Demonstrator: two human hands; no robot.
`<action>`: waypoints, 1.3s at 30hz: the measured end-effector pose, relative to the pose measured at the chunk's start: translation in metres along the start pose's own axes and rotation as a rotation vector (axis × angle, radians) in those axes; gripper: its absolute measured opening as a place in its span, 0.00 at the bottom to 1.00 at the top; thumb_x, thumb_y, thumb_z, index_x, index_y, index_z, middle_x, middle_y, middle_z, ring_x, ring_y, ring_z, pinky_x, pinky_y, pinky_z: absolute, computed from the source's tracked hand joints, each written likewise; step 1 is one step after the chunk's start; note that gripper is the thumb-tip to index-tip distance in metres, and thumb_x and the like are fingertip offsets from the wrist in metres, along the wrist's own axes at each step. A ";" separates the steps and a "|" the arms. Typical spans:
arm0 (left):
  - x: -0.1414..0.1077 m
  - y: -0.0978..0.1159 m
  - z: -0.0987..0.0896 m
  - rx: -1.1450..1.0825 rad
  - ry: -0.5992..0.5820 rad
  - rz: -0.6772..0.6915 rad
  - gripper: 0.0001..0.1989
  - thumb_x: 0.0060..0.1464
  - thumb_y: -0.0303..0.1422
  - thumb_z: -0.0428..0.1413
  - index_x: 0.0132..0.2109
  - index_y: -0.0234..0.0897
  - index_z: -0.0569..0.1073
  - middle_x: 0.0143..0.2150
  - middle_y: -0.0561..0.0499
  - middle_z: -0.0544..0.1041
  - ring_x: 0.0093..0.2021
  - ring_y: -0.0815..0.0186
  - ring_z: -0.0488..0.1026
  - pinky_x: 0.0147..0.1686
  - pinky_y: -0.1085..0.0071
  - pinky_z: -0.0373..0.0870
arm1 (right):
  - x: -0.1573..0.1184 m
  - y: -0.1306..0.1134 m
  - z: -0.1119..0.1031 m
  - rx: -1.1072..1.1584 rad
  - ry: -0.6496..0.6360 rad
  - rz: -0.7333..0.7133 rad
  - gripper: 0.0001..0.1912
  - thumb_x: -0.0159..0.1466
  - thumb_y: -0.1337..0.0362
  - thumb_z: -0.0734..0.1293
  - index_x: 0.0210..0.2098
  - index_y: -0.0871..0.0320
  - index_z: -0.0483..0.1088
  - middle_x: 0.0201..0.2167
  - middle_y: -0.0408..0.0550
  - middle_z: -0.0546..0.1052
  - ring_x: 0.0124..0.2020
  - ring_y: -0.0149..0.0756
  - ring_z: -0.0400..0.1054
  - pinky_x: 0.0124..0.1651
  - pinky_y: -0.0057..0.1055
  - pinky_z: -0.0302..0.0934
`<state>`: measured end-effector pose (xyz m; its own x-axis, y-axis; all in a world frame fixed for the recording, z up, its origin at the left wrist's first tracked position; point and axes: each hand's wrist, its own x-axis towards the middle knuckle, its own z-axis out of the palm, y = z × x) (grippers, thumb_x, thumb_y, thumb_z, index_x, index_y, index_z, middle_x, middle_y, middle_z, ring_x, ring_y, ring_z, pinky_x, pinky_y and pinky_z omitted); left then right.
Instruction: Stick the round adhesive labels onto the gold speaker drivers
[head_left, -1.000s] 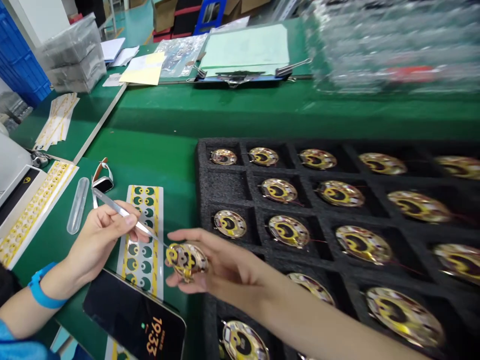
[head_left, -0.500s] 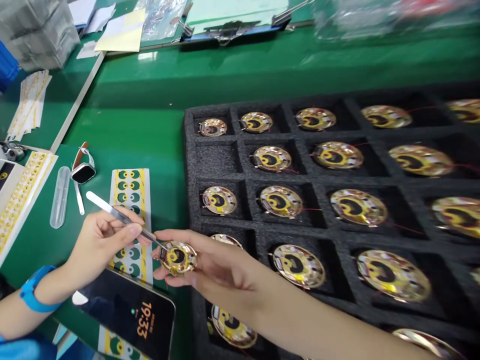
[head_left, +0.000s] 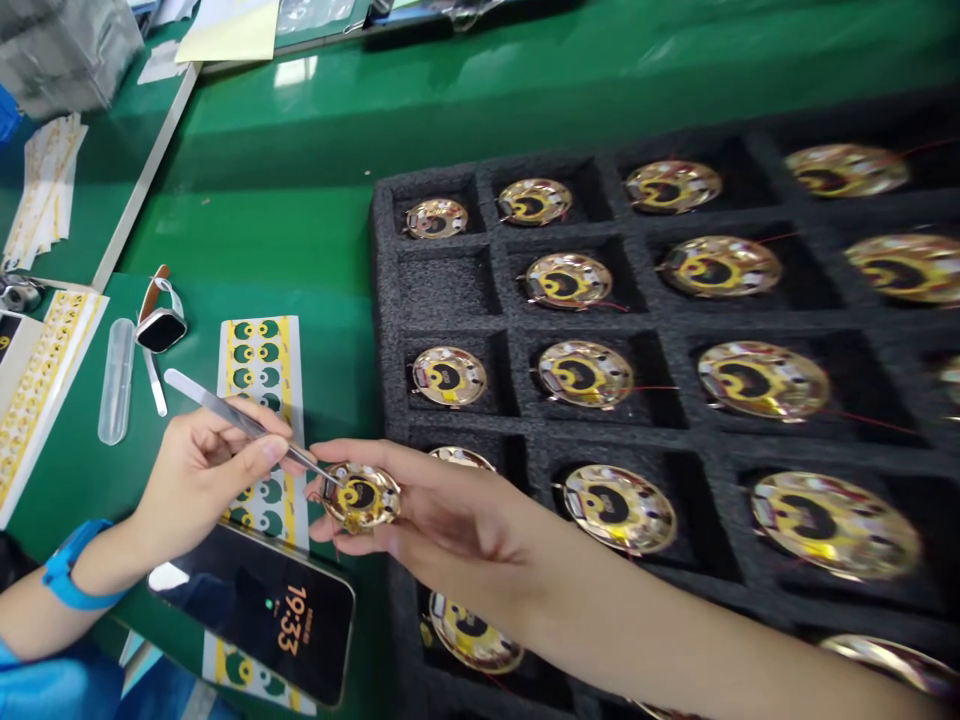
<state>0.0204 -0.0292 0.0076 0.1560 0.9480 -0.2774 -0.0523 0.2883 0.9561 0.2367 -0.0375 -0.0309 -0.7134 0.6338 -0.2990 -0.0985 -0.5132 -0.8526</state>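
Observation:
My left hand (head_left: 217, 465), a blue band on its wrist, pinches metal tweezers (head_left: 229, 415) that slant down to the right. Their tips touch the yellow face of a small round gold electronic part (head_left: 364, 497). That part rests in the fingers of my right hand (head_left: 442, 510), which grip it by its rim, face up. A dark crescent and small components show on its face. Under and behind my left hand lies a sheet of yellow-and-white stickers (head_left: 262, 350). My right forearm crosses a black foam tray (head_left: 397, 450) and hides some of its pockets.
Similar gold parts (head_left: 585, 375) sit in the tray's pockets, some with thin red wires. A phone (head_left: 255, 610) overlaps the sticker sheet. On the left are a smartwatch (head_left: 161, 328), a clear plastic case (head_left: 118, 380) and more sticker sheets (head_left: 49, 390). Papers (head_left: 232, 30) lie at the back.
The view has shifted, so the tray appears larger and the clipboard at the back is mostly out of frame. Both hands keep their grips, with the tweezer tips on the gold part.

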 end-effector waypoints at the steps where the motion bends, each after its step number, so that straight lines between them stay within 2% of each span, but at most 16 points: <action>1: 0.000 0.000 0.000 0.001 0.002 0.003 0.04 0.53 0.31 0.65 0.35 0.36 0.79 0.28 0.53 0.83 0.28 0.71 0.80 0.31 0.81 0.75 | 0.000 0.000 0.000 -0.005 0.004 0.002 0.26 0.64 0.64 0.66 0.61 0.45 0.66 0.43 0.47 0.80 0.48 0.43 0.76 0.46 0.38 0.74; 6: 0.000 0.001 0.000 0.029 0.016 0.011 0.05 0.53 0.33 0.65 0.34 0.36 0.79 0.28 0.52 0.83 0.28 0.71 0.79 0.30 0.81 0.75 | 0.000 -0.002 0.002 -0.053 0.012 0.010 0.26 0.63 0.64 0.66 0.61 0.46 0.66 0.39 0.45 0.81 0.47 0.44 0.77 0.46 0.40 0.75; 12: 0.000 0.004 0.001 0.081 0.040 0.022 0.07 0.51 0.35 0.66 0.34 0.37 0.78 0.26 0.52 0.82 0.27 0.68 0.79 0.30 0.76 0.76 | -0.002 -0.004 0.001 -0.075 0.042 0.001 0.26 0.63 0.66 0.65 0.59 0.42 0.67 0.47 0.44 0.80 0.46 0.41 0.77 0.47 0.38 0.75; 15: 0.000 0.005 0.002 0.104 0.051 0.032 0.08 0.50 0.36 0.66 0.33 0.36 0.78 0.26 0.53 0.82 0.26 0.68 0.79 0.29 0.75 0.76 | -0.002 -0.005 0.001 -0.087 0.046 0.009 0.26 0.63 0.67 0.66 0.59 0.42 0.68 0.47 0.44 0.80 0.46 0.42 0.77 0.47 0.38 0.75; 22: -0.002 0.005 0.004 0.189 0.060 0.095 0.04 0.52 0.32 0.65 0.32 0.38 0.79 0.28 0.53 0.81 0.29 0.69 0.78 0.30 0.77 0.75 | -0.001 -0.005 0.002 -0.090 0.053 0.008 0.26 0.63 0.67 0.65 0.60 0.43 0.67 0.46 0.43 0.81 0.47 0.42 0.77 0.48 0.39 0.75; 28: -0.006 0.006 0.004 0.313 0.097 0.168 0.02 0.53 0.30 0.63 0.32 0.38 0.80 0.32 0.52 0.81 0.31 0.66 0.79 0.32 0.74 0.75 | -0.002 -0.004 0.004 -0.081 0.083 0.015 0.25 0.63 0.66 0.66 0.58 0.43 0.69 0.50 0.44 0.79 0.48 0.44 0.77 0.52 0.42 0.73; 35: -0.008 0.007 0.005 0.376 0.091 0.175 0.03 0.54 0.30 0.62 0.33 0.37 0.79 0.31 0.50 0.82 0.32 0.64 0.79 0.33 0.72 0.76 | -0.001 -0.007 0.006 -0.081 0.079 0.017 0.25 0.62 0.66 0.66 0.58 0.43 0.69 0.45 0.44 0.81 0.47 0.45 0.77 0.50 0.42 0.75; 39: -0.010 0.008 0.006 0.403 0.084 0.179 0.02 0.54 0.30 0.62 0.33 0.37 0.79 0.31 0.49 0.82 0.32 0.64 0.79 0.35 0.71 0.76 | -0.001 -0.007 0.005 -0.077 0.076 0.027 0.25 0.62 0.67 0.66 0.58 0.44 0.69 0.48 0.44 0.80 0.48 0.45 0.77 0.53 0.43 0.73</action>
<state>0.0239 -0.0366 0.0187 0.0976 0.9907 -0.0947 0.3200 0.0589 0.9456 0.2348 -0.0379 -0.0228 -0.6599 0.6638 -0.3519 -0.0238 -0.4867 -0.8733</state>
